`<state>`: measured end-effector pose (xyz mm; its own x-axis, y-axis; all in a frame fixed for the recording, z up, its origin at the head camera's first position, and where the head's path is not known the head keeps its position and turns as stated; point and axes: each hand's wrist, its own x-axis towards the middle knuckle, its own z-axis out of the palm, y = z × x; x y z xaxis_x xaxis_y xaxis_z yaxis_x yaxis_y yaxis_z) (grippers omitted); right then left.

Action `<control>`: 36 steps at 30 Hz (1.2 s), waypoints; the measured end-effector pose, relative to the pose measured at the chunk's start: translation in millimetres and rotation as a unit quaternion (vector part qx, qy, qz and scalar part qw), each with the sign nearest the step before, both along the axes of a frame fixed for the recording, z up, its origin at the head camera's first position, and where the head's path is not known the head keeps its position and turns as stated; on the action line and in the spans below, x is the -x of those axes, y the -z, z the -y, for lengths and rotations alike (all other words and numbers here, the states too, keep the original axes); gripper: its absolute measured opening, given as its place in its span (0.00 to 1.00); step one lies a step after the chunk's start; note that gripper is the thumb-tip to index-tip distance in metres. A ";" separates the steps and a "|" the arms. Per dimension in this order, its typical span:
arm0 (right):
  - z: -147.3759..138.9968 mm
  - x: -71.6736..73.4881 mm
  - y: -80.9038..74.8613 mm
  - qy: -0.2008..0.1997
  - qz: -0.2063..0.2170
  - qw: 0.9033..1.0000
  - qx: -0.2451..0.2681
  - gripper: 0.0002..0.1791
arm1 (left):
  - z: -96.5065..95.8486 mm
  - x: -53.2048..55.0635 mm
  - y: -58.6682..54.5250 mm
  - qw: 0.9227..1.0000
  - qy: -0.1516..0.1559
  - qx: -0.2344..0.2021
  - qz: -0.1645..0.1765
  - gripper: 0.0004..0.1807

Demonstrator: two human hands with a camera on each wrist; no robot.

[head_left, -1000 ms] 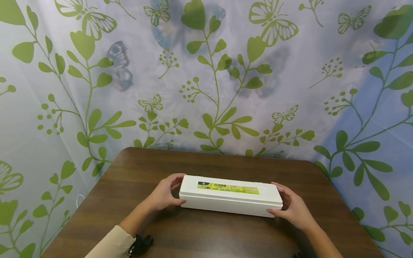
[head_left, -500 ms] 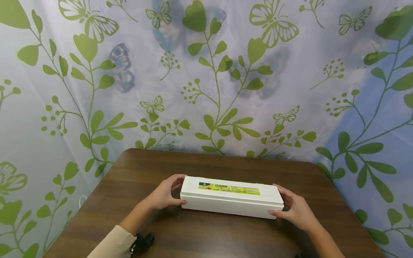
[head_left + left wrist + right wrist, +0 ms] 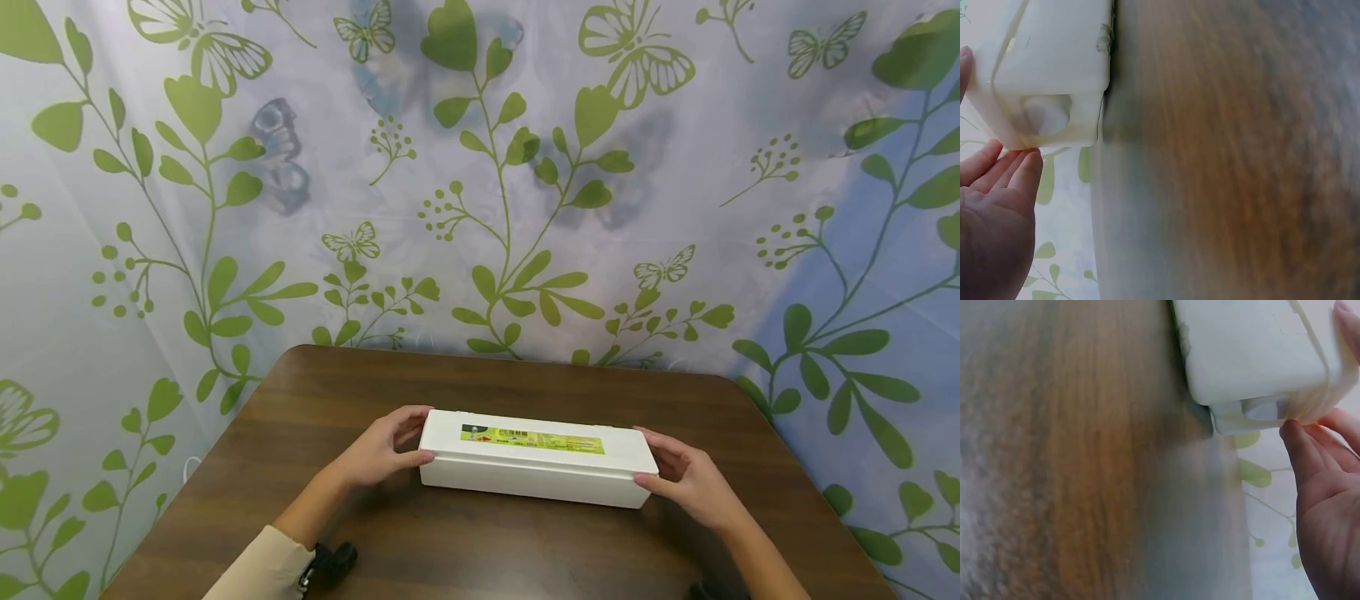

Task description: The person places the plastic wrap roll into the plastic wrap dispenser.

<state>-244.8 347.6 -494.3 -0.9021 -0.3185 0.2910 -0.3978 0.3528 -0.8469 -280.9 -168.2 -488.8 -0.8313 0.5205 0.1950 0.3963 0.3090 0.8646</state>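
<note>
A long white cling film box (image 3: 540,483) with a green-yellow label on its lid lies on the brown table. My left hand (image 3: 382,448) holds its left end, thumb at the lid's front corner and fingers behind. At the other end, my right hand (image 3: 690,482) grips the same way, thumb on the lid's front edge. The left wrist view shows the box end (image 3: 1082,119) with an opening and a pale round roll end (image 3: 1047,115) inside. A similar opening shows in the right wrist view, with the right fingers (image 3: 1304,447) touching the box's back edge.
The wooden table (image 3: 487,550) reaches back to a curtain (image 3: 420,275) printed with green leaves and butterflies. A dark strap device (image 3: 330,567) sits at the left wrist, beside a beige sleeve (image 3: 262,567).
Both thumbs have moved up from the box's front face to the lid's front edge. The box stays in place with its lid down.
</note>
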 end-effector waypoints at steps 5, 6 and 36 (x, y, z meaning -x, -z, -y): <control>-0.5 1.9 2.1 -0.011 0.006 1.000 0.010 0.40 | 1.6 0.9 0.2 1.000 0.006 -0.002 0.001 0.42; -0.6 2.1 2.6 -0.014 0.005 1.000 0.010 0.40 | 1.7 0.9 0.1 1.000 0.007 -0.002 0.001 0.42; -3.2 13.6 10.1 -0.064 0.019 0.997 0.046 0.39 | 3.0 7.5 0.6 0.998 0.039 -0.043 0.016 0.41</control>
